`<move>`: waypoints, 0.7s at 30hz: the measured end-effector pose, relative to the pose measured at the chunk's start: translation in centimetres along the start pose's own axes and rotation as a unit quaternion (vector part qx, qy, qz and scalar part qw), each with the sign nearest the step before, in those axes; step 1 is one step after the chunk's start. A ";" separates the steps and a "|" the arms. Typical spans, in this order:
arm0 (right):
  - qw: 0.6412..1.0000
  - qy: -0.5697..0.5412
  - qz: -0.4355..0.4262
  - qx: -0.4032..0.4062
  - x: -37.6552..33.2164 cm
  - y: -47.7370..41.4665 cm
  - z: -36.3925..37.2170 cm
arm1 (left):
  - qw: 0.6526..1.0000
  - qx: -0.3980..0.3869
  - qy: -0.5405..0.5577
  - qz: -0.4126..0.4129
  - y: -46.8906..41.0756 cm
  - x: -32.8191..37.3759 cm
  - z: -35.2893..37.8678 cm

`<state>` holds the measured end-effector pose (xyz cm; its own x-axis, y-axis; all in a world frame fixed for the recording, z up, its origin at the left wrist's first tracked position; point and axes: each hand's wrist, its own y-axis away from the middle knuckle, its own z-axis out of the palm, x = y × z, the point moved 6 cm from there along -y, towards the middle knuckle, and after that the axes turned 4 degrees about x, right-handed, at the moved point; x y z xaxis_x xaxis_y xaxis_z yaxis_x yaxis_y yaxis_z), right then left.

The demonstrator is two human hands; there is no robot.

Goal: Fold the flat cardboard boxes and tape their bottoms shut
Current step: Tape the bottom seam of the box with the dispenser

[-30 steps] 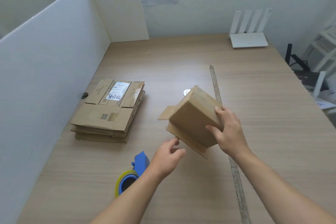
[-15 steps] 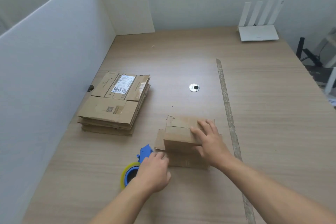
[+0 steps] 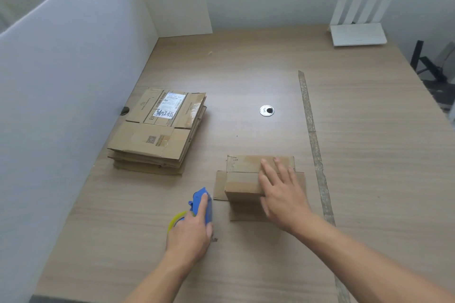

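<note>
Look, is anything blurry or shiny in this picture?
Head view: the right hand pressing the folded box looks a bit smeared at its edges; the left hand gripping the tape dispenser is sharper; a pale sheen lies on the table beyond the metal grommet; shadows are soft.

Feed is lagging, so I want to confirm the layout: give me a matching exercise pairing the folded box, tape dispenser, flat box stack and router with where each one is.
Things:
1 folded box
2 tape dispenser
3 stack of flat boxes
4 white router

Places:
A far right corner of the table
B gripped by the left hand
C beside the white partition
D under the flat right hand

Pairs: 1-D, 2-B, 3-C, 4-A.
</note>
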<state>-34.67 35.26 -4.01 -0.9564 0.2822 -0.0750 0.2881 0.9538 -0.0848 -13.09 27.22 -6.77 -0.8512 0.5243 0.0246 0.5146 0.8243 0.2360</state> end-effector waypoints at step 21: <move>0.985 -0.148 -0.068 0.053 -0.8 -0.5 0.3 | 0.985 0.132 0.059 0.093 -1.3 -1.6 -6.8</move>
<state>-34.04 34.48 -4.21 -0.9351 0.0951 -0.3415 0.1766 0.9602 -0.2163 -13.08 23.84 -0.52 -0.7383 0.6554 0.1589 0.6579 0.7518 -0.0444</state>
